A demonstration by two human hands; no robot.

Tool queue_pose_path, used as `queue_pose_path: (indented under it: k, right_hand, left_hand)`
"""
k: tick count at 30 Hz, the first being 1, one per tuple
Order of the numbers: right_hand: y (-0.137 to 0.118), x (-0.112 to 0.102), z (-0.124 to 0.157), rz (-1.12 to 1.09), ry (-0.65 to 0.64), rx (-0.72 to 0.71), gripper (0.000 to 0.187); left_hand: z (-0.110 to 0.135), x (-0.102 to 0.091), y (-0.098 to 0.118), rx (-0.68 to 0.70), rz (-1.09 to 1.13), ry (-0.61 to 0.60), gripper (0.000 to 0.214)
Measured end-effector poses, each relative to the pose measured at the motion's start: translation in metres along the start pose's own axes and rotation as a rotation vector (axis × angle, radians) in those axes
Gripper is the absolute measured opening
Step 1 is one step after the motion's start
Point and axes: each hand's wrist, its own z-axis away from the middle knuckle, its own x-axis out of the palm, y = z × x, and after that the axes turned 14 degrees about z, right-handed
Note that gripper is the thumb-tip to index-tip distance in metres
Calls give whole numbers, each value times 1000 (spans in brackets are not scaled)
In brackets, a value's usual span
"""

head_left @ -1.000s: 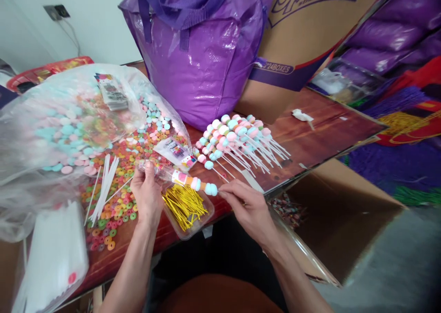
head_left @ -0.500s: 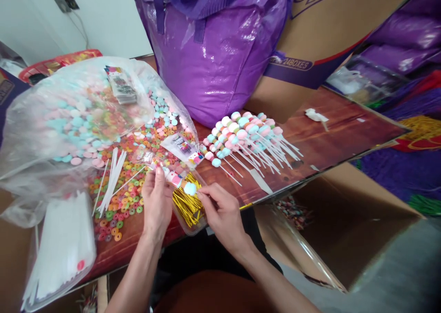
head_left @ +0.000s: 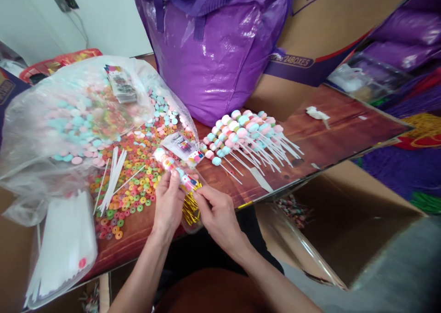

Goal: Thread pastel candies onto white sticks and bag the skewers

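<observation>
A candy skewer [head_left: 167,160] of pastel sweets lies inside a printed clear bag, slanting from upper left to lower right between my hands. My left hand [head_left: 168,203] pinches its middle with thumb and fingers. At the lower end, the closed fingers of my right hand [head_left: 217,210] grip the bag and skewer; the stick is hidden there. Below them a clear tub holds gold twist ties [head_left: 190,211]. Just behind lies a stack of printed clear bags [head_left: 183,146]. To the right, many unwrapped candy skewers [head_left: 246,131] are piled with white sticks pointing toward me.
Gummy rings [head_left: 134,184] and loose white sticks [head_left: 113,179] spread to the left, beside a large plastic bag of pastel sweets [head_left: 69,120]. A pack of white sticks [head_left: 64,244] lies front left. Behind stands a purple bag [head_left: 220,60]; an open carton [head_left: 330,221] sits below right.
The printed bag has slid down over the skewer, covering the blue sweet that stuck out at the lower end. My left hand has moved right and down, closer to my right hand.
</observation>
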Motion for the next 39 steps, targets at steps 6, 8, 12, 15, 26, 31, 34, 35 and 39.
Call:
queue_pose_path:
  k: [6, 8, 12, 15, 26, 31, 34, 35, 39]
  right_hand:
    - [-1, 7, -7, -89, -19, 43, 29]
    - [-2, 6, -10, -154, -63, 75, 24]
    - [-5, 9, -17, -454, -155, 264, 33]
    - [-7, 9, -22, -668, -342, 344, 40]
    - [-9, 25, -15, 776, -468, -17, 24]
    - [-7, 26, -16, 789, -488, 2, 24]
    - [-7, 18, -20, 758, -522, 51, 22]
    - [-7, 15, -21, 738, -518, 64, 21]
    - [-2, 9, -22, 625, -439, 51, 17]
  left_hand:
    - [8, 1, -4, -2, -38, 14, 27]
    - [10, -2, -2, -6, -82, 6, 29]
    - [16, -6, 7, -23, -119, -27, 25]
    - [20, -8, 18, -183, -59, -101, 21]
    - [2, -25, 37, 85, -87, -38, 23]
    - [2, -27, 34, 78, -93, -9, 30]
    - [2, -28, 33, 44, -72, 10, 32]
    - [1, -28, 33, 32, -71, 16, 32]
    - [-1, -29, 31, 0, -75, 23, 30]
